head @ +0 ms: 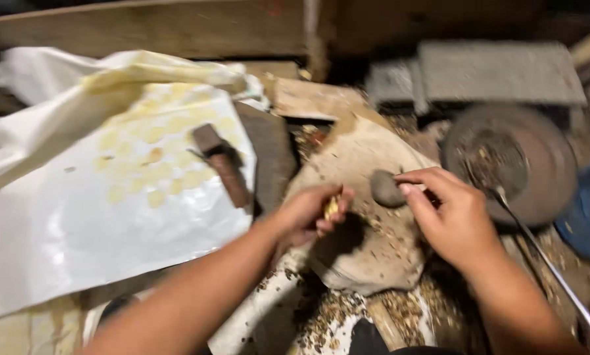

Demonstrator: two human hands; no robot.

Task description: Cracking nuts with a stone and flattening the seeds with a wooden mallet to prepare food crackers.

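A white sheet [111, 217] lay spread at the left, evidently to keep rows of pale yellow pieces [151, 158] off the littered floor [347, 315]. Beside it, the right hand [456, 220] pinched a grey stone [386, 189] over a worn slab [367, 164], fingers clamped on it. The left hand [308, 213] had fingers closed on a small yellow nut [332, 207], just beside the stone.

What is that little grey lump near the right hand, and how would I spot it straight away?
Start at the big white sheet on the left, then move right to the tan, crumb-strewn work surface in the middle. The grey stone sits there, at the fingertips of the right hand. It is smooth, rounded and dull grey, unlike the small yellowish piece pinched in the left hand.
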